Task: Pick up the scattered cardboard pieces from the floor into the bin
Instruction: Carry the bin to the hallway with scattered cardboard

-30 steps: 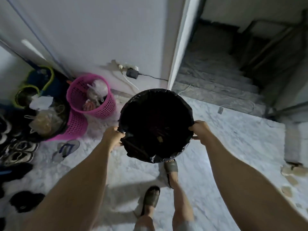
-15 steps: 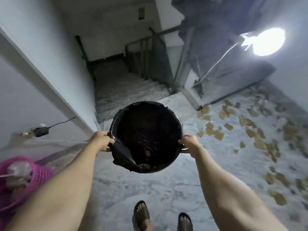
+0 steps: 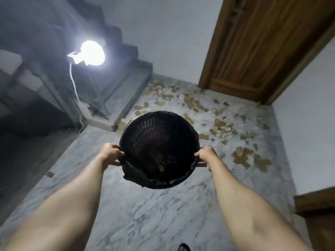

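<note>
I hold a round bin (image 3: 137, 124) lined with a black bag in front of me, above the marble floor. My left hand (image 3: 110, 152) grips its left rim and my right hand (image 3: 206, 154) grips its right rim. A small cardboard scrap (image 3: 160, 166) lies inside at the bottom. Several brown cardboard pieces (image 3: 219, 124) are scattered over the floor beyond the bin, from the stair foot to the right wall. One stray piece (image 3: 49, 173) lies on the floor at my left.
A bright lamp (image 3: 92, 52) on a thin stand with a white cable stands by the staircase (image 3: 130, 73) at left. A wooden door (image 3: 257, 46) fills the far right corner. A wooden edge (image 3: 315, 200) juts in at lower right. My sandalled foot (image 3: 184, 247) shows below.
My view has swung to the right with the bin still in both hands. The pink baskets and descending stairs have left the view; the door and the cardboard-strewn floor are now ahead.
</note>
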### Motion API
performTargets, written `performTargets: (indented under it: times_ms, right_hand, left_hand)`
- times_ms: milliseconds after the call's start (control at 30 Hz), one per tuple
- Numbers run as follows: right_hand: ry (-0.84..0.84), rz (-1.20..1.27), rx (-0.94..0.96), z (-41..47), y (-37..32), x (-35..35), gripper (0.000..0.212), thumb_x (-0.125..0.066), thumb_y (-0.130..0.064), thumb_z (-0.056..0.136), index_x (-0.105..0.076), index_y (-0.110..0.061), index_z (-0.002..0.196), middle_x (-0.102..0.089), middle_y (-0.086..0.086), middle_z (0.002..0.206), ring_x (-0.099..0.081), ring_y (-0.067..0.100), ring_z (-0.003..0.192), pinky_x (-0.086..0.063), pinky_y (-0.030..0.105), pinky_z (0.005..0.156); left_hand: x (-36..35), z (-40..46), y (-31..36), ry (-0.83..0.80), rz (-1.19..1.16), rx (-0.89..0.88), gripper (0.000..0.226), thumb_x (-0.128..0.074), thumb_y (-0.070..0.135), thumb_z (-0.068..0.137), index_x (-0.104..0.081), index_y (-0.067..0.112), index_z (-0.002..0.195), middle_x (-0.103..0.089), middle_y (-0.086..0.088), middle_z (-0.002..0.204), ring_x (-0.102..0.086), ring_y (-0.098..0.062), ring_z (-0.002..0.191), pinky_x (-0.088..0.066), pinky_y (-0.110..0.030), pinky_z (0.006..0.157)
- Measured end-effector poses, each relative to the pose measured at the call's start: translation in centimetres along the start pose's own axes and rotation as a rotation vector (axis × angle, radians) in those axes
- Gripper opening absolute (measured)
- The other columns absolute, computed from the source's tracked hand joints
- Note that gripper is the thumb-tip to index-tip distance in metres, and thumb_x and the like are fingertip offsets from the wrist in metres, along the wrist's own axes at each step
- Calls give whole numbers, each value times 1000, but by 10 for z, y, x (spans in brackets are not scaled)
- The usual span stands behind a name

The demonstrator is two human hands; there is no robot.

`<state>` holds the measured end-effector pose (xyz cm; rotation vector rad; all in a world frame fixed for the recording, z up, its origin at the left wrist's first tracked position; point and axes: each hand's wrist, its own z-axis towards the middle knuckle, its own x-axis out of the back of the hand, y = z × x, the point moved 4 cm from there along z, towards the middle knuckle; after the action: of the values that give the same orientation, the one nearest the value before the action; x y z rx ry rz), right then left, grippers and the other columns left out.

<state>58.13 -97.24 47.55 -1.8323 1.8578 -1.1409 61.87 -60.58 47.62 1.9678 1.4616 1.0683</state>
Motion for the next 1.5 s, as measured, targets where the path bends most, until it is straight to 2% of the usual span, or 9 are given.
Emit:
performTargets:
  times_ms: [133, 267, 500, 667, 800, 1033, 1267, 1400, 1500]
  right_hand:
    - [106, 65, -37, 9, 30, 134, 18, -51, 9, 96, -55, -8, 89, -56, 6, 81, -53, 19, 66, -40, 29, 51]
    - [228, 198, -121, 19, 76, 255, 15, -54, 8, 92, -62, 2, 104, -67, 21, 99, -65, 30, 73, -58, 42, 67]
    - [407, 388, -203, 21, 160, 409, 14, -53, 10, 90, -64, 1, 91, -67, 16, 79, -65, 29, 68, -55, 36, 59]
    - [488, 552, -302, 54, 212, 482, 10, -54, 8, 96, -61, 1, 99, -65, 17, 96, -63, 30, 79, -51, 38, 58]
    - [561, 639, -370, 97, 252, 533, 29, -55, 6, 96, -61, -2, 123, -68, 15, 103, -67, 30, 84, -54, 37, 57]
    - [647, 779, -496, 161, 308, 596, 42, -56, 8, 95, -56, -2, 135, -65, 15, 97, -63, 26, 75, -53, 35, 55]
    - [714, 811, -596, 266, 398, 657, 33, -57, 7, 95, -60, 1, 127, -63, 17, 108, -62, 32, 92, -56, 39, 66]
    - [736, 802, -672, 329, 462, 667, 33, -57, 5, 94, -62, -3, 126, -64, 22, 125, -62, 40, 112, -58, 49, 85]
    - [752, 809, -735, 374, 509, 664, 32, -58, 5, 94, -64, -4, 124, -64, 20, 124, -62, 41, 114, -58, 51, 86]
  left_hand:
    - [-128, 6, 65, -89, 130, -74, 9, -62, -10, 85, -67, -4, 88, -61, -14, 71, -61, -25, 66, -61, -34, 51]
    - [-256, 1, 121, -234, 244, -123, 9, -64, -6, 87, -68, 1, 85, -64, -11, 70, -64, -18, 60, -62, -43, 68]
    - [-456, 2, 193, -443, 367, -209, 17, -64, -8, 85, -66, -14, 101, -57, -16, 82, -59, -27, 70, -61, -38, 53]
    - [-592, 22, 231, -576, 491, -244, 16, -59, -10, 88, -67, -9, 102, -60, -14, 81, -61, -24, 70, -61, -37, 54]
    - [-701, 51, 254, -687, 593, -235, 15, -56, -10, 91, -63, -5, 103, -61, -15, 87, -61, -26, 76, -59, -38, 58]
    - [-858, 95, 256, -773, 714, -190, 26, -54, -12, 91, -61, -4, 114, -62, -18, 95, -60, -29, 80, -56, -43, 72]
    - [-1018, 157, 217, -801, 796, -120, 38, -55, -14, 90, -58, -5, 126, -63, -25, 113, -62, -35, 94, -58, -50, 79]
    - [-1100, 198, 171, -819, 878, -118, 35, -51, -17, 91, -58, -3, 122, -63, -16, 95, -61, -24, 77, -56, -39, 62]
    - [-1147, 239, 133, -828, 997, -165, 30, -59, -11, 87, -63, -3, 116, -68, -21, 105, -68, -34, 86, -61, -49, 71]
